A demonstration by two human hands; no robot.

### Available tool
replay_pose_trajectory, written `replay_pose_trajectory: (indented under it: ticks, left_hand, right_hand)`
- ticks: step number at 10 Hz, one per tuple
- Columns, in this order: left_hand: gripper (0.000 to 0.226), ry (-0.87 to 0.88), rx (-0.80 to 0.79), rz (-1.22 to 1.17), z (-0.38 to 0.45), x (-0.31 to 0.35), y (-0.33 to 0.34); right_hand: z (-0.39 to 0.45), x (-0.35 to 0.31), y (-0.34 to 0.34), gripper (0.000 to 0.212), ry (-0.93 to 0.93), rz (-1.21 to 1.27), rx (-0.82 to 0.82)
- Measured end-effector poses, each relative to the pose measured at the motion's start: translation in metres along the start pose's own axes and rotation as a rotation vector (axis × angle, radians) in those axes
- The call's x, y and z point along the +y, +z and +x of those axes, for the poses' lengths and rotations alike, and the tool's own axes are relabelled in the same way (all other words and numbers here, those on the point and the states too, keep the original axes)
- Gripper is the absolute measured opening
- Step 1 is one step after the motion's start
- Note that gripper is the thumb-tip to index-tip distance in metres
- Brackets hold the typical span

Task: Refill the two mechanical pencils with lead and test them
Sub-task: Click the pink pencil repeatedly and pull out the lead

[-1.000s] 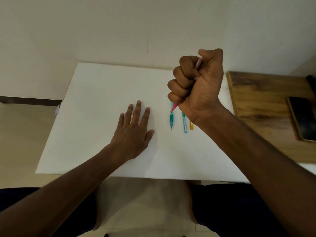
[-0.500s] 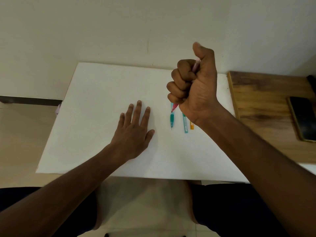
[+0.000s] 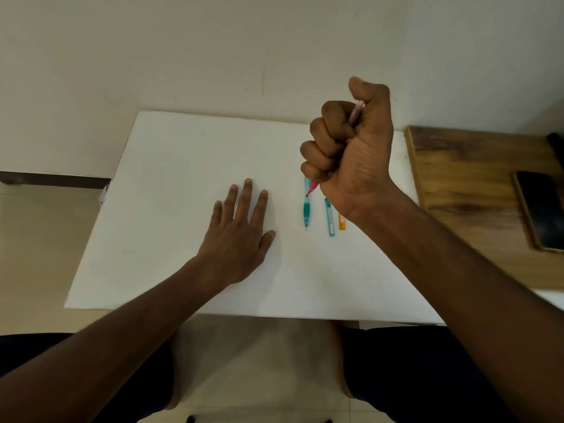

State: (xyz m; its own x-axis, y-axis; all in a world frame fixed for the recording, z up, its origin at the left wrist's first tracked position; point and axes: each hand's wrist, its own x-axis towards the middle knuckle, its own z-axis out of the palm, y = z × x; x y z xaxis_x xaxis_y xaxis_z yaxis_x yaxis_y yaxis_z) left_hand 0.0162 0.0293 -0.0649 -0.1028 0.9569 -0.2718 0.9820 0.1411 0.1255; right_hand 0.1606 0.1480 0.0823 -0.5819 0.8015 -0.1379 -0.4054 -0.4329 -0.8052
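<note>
My right hand [image 3: 351, 148] is a fist raised above the white sheet [image 3: 183, 178], shut on a pink mechanical pencil [image 3: 313, 187]. The pencil's tip pokes out below the fist and its top end shows under my thumb, which is lifted off the cap. A teal mechanical pencil [image 3: 306, 210] lies on the sheet below the fist, tip toward me. Beside it lie a teal lead case [image 3: 330, 219] and an orange lead case [image 3: 342, 222], partly hidden by my wrist. My left hand [image 3: 241, 233] rests flat on the sheet, fingers spread, holding nothing.
A wooden board [image 3: 473, 184] lies to the right of the sheet with a dark phone [image 3: 540, 209] on it. A wall stands close behind the sheet's far edge. My knees show below the sheet's near edge.
My right thumb pressed the pencil's top a second ago, then lifted off it. The fist has shifted slightly left. My left hand has stayed put.
</note>
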Motion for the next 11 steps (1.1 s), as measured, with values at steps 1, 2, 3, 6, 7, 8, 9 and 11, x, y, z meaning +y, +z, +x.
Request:
replay_pose_trajectory:
  ticks: [1, 2, 3, 6, 7, 8, 9, 11]
  left_hand:
    - [0.082, -0.004, -0.002, 0.008, 0.0005, 0.0005, 0.0000]
    - [0.082, -0.005, -0.002, 0.006, 0.0000, 0.0004, -0.0009]
    - [0.082, -0.001, -0.004, 0.005, -0.0006, 0.0004, -0.0014]
    - [0.081, -0.004, -0.008, 0.007, -0.0007, 0.0011, -0.0023]
    - [0.081, -0.003, -0.013, 0.003, -0.0015, 0.0010, -0.0031]
    - [0.081, -0.003, -0.013, 0.002, -0.0011, 0.0012, -0.0037]
    - [0.081, -0.003, -0.006, 0.006, -0.0013, 0.0009, -0.0027]
    - [0.081, -0.001, 0.006, 0.001, -0.0001, -0.0007, 0.0006]
  right_hand:
    - [-0.0002, 0.0008, -0.0003, 0.063, -0.010, -0.018, 0.040]
    - [-0.0003, -0.0001, -0.0004, 0.062, -0.010, 0.012, 0.030]
    - [0.0003, -0.0007, -0.0009, 0.061, -0.020, 0.010, 0.049]
    - [0.0016, -0.0008, -0.0026, 0.063, -0.010, 0.029, 0.019]
    - [0.0018, -0.0014, -0.0029, 0.063, -0.001, 0.051, -0.007]
    - [0.0028, -0.0020, -0.0033, 0.062, -0.002, 0.021, 0.017]
    - [0.0023, -0.0019, -0.0026, 0.058, 0.013, 0.024, -0.010]
    - [0.0013, -0.0016, -0.0030, 0.053, 0.008, 0.018, 0.010]
